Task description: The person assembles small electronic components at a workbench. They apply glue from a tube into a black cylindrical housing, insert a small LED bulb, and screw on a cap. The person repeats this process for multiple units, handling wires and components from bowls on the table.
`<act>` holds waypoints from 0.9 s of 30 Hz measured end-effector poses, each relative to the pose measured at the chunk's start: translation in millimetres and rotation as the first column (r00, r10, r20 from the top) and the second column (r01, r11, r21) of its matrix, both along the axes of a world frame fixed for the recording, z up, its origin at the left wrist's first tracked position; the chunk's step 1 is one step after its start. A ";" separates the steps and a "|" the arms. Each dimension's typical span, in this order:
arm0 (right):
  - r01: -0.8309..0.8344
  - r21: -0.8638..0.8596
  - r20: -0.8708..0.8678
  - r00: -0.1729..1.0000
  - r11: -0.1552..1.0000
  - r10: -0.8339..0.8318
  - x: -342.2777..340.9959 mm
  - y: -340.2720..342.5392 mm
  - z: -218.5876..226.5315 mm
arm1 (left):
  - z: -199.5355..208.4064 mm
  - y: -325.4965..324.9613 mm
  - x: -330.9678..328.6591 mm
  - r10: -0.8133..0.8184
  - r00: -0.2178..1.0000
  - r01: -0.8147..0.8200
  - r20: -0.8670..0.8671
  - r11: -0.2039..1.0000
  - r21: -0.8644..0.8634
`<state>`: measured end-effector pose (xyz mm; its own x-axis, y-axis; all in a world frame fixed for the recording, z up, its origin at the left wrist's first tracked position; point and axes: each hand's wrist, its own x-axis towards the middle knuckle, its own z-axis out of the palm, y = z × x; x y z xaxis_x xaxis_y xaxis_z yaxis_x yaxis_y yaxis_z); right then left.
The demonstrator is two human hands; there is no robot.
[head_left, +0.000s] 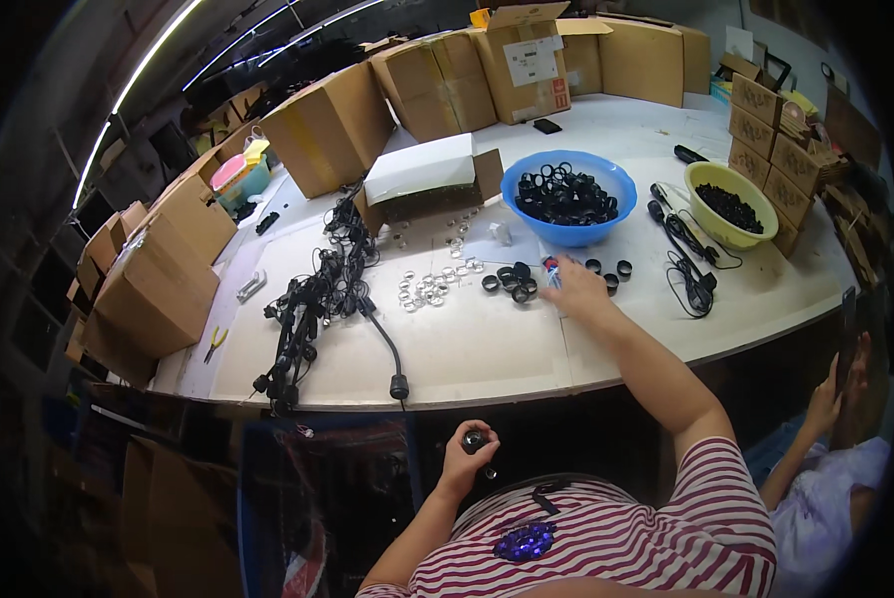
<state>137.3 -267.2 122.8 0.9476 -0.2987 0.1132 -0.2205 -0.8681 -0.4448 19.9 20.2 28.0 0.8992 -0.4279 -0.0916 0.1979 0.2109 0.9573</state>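
Close to my body, in front of the table edge, my left hand (459, 460) is closed around a small round black fitting (475, 440) with a shiny middle. My right arm stretches over the table. At its end, my right hand (578, 289) has its fingers closed at a small red and blue thing (551, 271), whose kind I cannot make out. Loose black rings (521, 289) lie just left of that hand, and a few more black rings (610, 283) to its right. Further left is a spread of small clear rings (429, 289).
A blue bowl (626, 199) holds black rings; a yellow-green bowl (701, 214) holds small black parts. Black cords with plugs (691, 284) lie at right, tangled black cable with sockets (317, 289) at left. Cardboard boxes (437, 85) line the back. Another person's hand (824, 401) shows at far right.
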 end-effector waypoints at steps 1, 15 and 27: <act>-0.011 0.013 0.012 1.000 1.000 0.011 0.7 -0.6 -0.3 | 0.4 -1.0 1.9 0.007 1.000 -0.007 -0.025 1.000 0.025; -0.386 0.916 0.374 0.920 0.109 0.112 -64.1 51.0 12.4 | 64.6 -15.2 28.9 0.088 0.988 -0.106 0.123 0.984 0.143; -0.448 0.862 0.396 0.887 0.236 0.238 -124.1 96.5 -9.8 | 86.5 -26.1 11.7 0.096 0.984 -0.118 0.149 0.982 0.146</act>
